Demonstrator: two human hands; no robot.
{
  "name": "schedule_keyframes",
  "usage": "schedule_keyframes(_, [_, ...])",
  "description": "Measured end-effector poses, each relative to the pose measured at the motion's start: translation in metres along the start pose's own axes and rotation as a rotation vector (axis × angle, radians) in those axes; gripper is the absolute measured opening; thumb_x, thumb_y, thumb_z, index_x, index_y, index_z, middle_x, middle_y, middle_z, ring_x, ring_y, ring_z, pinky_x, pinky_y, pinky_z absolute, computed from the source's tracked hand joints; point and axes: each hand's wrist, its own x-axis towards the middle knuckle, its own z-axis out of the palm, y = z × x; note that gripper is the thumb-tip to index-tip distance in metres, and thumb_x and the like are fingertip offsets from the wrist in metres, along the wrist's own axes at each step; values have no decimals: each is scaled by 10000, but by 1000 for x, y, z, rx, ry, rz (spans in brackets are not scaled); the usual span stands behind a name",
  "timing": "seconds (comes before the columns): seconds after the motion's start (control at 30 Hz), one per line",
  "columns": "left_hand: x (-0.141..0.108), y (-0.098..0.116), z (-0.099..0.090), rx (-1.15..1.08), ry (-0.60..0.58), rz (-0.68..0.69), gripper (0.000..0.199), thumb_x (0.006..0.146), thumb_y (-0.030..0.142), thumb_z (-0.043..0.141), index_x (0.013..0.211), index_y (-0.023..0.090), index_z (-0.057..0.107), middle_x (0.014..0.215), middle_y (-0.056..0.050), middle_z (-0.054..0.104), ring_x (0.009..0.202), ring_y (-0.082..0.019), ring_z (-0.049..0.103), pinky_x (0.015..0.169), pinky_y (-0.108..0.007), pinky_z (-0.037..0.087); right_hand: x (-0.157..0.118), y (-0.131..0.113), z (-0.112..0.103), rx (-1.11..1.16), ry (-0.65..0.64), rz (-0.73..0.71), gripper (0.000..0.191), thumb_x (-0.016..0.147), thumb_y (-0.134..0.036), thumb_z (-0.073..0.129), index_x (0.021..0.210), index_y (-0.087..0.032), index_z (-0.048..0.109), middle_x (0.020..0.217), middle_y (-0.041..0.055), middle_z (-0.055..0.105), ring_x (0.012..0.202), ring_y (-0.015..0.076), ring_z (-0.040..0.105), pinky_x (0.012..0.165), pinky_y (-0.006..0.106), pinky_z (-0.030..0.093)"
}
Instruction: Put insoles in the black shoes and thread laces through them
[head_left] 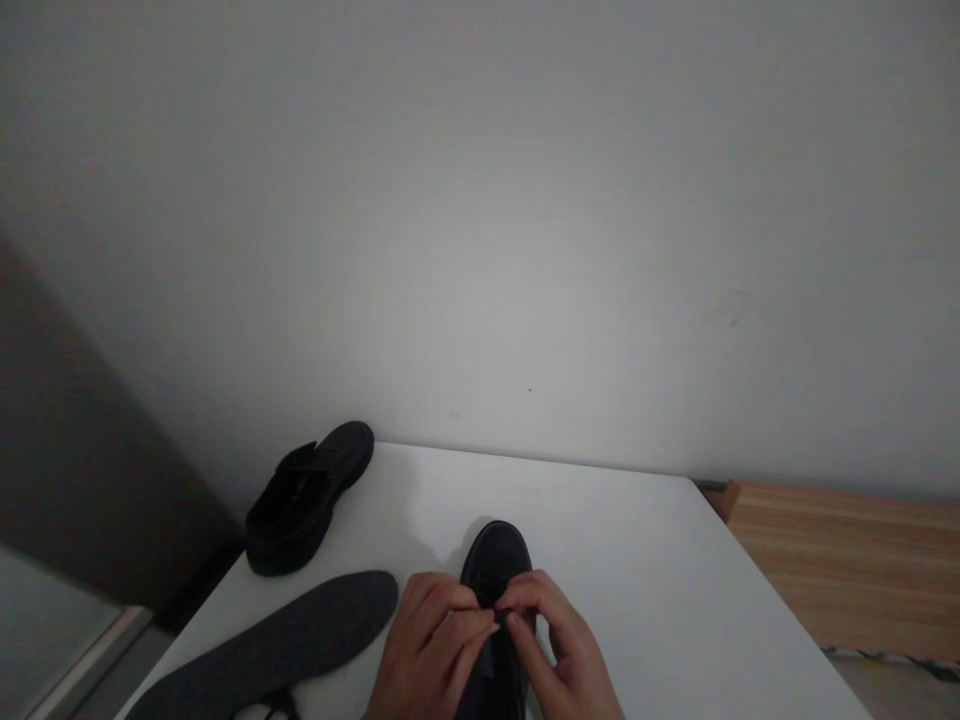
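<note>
A black shoe (497, 548) lies on the white table with its toe pointing away from me. Both hands meet over its upper, just behind the toe. My left hand (431, 645) has thumb and fingers pinched together there. From the other side, my right hand (562, 640) pinches at the same spot. Between the fingertips shows a small dark bit, too hidden to tell whether it is a lace or part of the shoe. My hands cover most of the shoe's middle. A dark grey insole (300, 635) lies flat left of my left hand.
At the table's far left corner rests a second black shoe (311, 495), its tongue raised. Thin black cord (279, 703) lies by the insole at the lower edge. The white table (637, 560) meets a pale wall (525, 250). Beyond its right edge is a wooden panel (847, 560).
</note>
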Motion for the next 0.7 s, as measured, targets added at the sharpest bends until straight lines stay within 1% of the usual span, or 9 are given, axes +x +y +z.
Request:
schedule_keyframes(0.07, [-2,-1,-1,-18,-5,-23,181,886,40,627,935,215,633,816,-4,687,780,-166,613,742,-283,497,-3,1,-3,-60,15,-71,153,989,-179,500,970,-226,645,914,49,659,875,183,645,777,261,520])
schedule_keyframes(0.13, [-3,-2,-2,-33,0,-44,153,895,63,626,908,215,630,796,-2,680,763,-169,611,733,-291,486,-7,3,-7,-115,20,-110,153,972,-138,512,963,-234,631,871,32,654,821,171,639,734,242,509])
schedule_keyframes(0.23, [-4,-4,-5,-54,-6,-73,116,910,114,632,861,219,624,774,3,672,740,-169,612,717,-291,475,-15,9,-12,-152,106,-99,139,959,-151,533,924,-242,634,820,15,643,769,168,622,702,241,484])
schedule_keyframes(0.3, [-6,-7,-7,-81,-27,-125,127,903,117,645,836,222,615,764,10,668,732,-165,618,709,-282,475,-20,14,-15,-148,180,-39,131,960,-215,550,871,-240,642,774,8,625,727,172,598,675,249,466])
schedule_keyframes(0.4, [-9,-11,-8,-168,-100,-272,141,892,118,655,819,229,609,777,14,669,756,-162,645,718,-263,500,-29,23,-15,-114,209,80,224,952,-355,582,784,-227,657,703,8,597,670,176,559,638,261,451])
schedule_keyframes(0.47, [-10,-12,-6,-260,-149,-360,135,895,118,634,830,234,610,891,-6,705,857,-170,679,779,-261,524,-33,27,-12,-32,220,179,282,928,-442,618,762,-219,665,690,11,599,655,172,559,627,262,460])
schedule_keyframes(0.57, [-12,-12,-2,-389,-191,-462,129,905,119,592,871,243,607,1087,-23,734,1040,-181,689,911,-275,521,-35,27,-7,198,247,335,332,880,-533,667,794,-213,683,697,15,631,629,165,593,593,258,497])
schedule_keyframes(0.63, [-11,-11,0,-430,-224,-521,116,912,142,584,907,249,627,1063,-11,756,1045,-178,701,932,-273,515,-33,22,-4,327,271,392,355,851,-565,693,833,-211,709,733,34,669,652,179,636,585,266,533])
schedule_keyframes(0.7, [-8,-8,0,-431,-251,-567,108,916,177,587,926,252,664,981,-3,772,993,-181,721,898,-262,520,-28,14,-4,391,298,409,364,827,-572,720,851,-209,731,808,64,709,742,209,681,637,293,578])
